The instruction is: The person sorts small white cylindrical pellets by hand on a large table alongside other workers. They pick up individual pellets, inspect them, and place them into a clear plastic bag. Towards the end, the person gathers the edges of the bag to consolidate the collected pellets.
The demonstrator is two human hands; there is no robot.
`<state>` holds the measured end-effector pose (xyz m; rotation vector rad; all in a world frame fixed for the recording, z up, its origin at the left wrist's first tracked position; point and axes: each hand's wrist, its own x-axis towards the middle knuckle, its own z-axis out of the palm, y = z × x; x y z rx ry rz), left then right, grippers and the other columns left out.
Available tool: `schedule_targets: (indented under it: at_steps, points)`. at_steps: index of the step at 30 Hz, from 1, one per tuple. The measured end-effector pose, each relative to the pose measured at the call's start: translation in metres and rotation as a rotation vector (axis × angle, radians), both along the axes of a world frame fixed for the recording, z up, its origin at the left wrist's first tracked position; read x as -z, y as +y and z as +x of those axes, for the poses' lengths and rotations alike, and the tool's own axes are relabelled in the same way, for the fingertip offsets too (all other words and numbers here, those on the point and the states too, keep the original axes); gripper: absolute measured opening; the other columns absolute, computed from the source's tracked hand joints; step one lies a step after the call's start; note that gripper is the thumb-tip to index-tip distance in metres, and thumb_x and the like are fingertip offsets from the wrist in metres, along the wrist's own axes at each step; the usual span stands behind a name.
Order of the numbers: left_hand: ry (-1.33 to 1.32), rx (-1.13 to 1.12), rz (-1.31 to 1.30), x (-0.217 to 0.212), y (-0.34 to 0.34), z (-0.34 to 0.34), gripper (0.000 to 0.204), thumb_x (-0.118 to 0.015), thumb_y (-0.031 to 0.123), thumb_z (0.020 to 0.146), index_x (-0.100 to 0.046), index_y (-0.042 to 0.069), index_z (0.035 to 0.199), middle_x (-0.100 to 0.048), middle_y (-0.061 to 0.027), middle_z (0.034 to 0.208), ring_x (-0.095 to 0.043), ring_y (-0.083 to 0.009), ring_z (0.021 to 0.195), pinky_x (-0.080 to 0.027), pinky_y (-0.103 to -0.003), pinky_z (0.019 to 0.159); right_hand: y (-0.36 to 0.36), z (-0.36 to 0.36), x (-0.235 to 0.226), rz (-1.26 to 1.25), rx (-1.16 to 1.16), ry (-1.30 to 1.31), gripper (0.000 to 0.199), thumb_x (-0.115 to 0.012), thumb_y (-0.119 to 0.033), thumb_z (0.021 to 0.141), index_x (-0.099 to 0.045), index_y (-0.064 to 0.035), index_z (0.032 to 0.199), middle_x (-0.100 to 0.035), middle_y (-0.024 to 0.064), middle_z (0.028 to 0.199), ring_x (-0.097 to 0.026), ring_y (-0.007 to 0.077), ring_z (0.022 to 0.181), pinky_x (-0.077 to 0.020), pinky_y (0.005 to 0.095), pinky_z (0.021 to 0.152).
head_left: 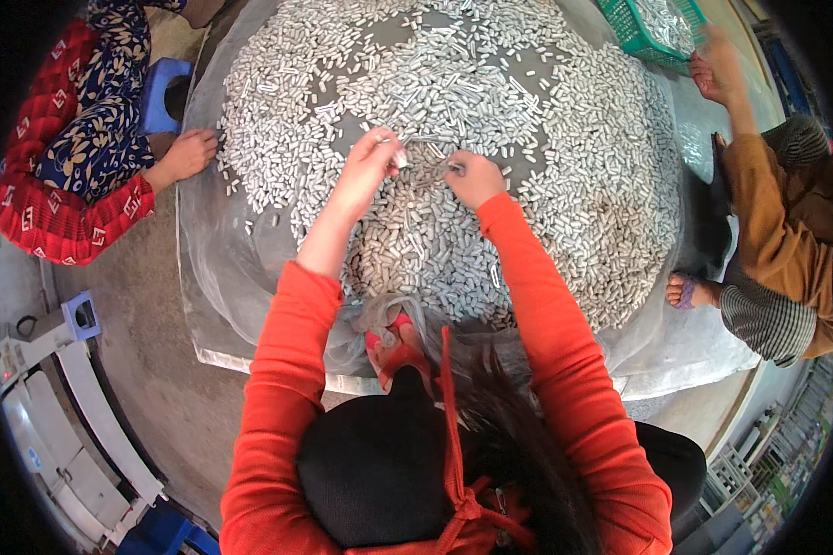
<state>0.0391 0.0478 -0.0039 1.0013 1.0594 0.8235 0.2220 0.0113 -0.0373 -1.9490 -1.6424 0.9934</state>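
Note:
A broad heap of small silvery-white oblong pieces (pixel 435 245) spreads in front of me over a dark sheet. Above its middle, my left hand (pixel 370 171) is closed, with a whitish piece (pixel 400 158) showing at its fingertips. Close by on the right, my right hand (pixel 478 178) pinches a small grey oblong piece (pixel 455 168) between thumb and finger. Both hands are a short way apart, and the pieces below them look duller and browner than those farther off. Exactly how many pieces each hand holds is hidden.
A co-worker's hand (pixel 192 154) rests at the heap's left edge, by a blue stool (pixel 165 97). On the right, another person's hand (pixel 720 69) is beside a green basket (pixel 643 37) of silvery pieces. Translucent sheeting (pixel 250 296) rims the heap.

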Motion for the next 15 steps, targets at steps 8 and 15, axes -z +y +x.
schedule_targets:
  at_steps: [8, 15]
  points:
    - [0.979, 0.508, 0.212, -0.034, -0.051, -0.017, 0.023, -0.056, 0.027, 0.082, -0.054, 0.004, 0.084, -0.061, -0.0146, 0.078, -0.06, -0.0285, 0.076, -0.046, -0.038, 0.066, 0.002, -0.019, -0.003, 0.041, -0.232, -0.014, 0.024, -0.055, -0.021, 0.08, -0.05, -0.007, 0.099, -0.058, 0.0193, 0.083, -0.057, 0.0365, 0.083, -0.0445, 0.0419, 0.072]
    - [0.652, 0.321, 0.183, -0.017, -0.052, -0.022, 0.019, -0.061, 0.019, 0.078, -0.05, 0.003, 0.079, -0.057, -0.0087, 0.069, -0.054, -0.0204, 0.06, -0.043, -0.032, 0.058, 0.004, -0.021, -0.008, 0.065, -0.192, 0.074, 0.019, -0.06, -0.02, 0.08, -0.052, -0.004, 0.086, -0.059, 0.0116, 0.081, -0.059, 0.0271, 0.073, -0.0454, 0.0369, 0.065]
